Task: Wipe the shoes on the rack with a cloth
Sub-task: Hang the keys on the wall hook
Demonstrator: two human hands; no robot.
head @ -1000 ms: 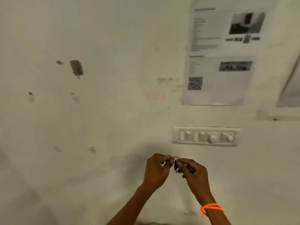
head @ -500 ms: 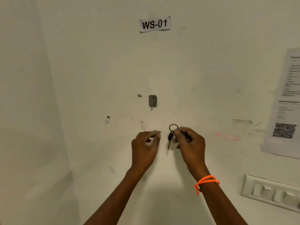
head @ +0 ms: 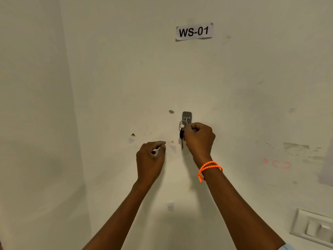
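Right hand curled in a pinching grip on a key; its ring sits at the wall hook, directly above the grip. Key's long axis hangs vertical. Left hand holds nothing, fingers loosely curled, lower and left, farther from hook. Shoes, rack, cloth: none in view. Judgement: wiping not begun.

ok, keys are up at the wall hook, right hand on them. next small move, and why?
Probably let go: the right hand pinches the keys with the key ring at the metal hook, apparently looped on. The left hand hangs free below. No shoes, rack or cloth in view.
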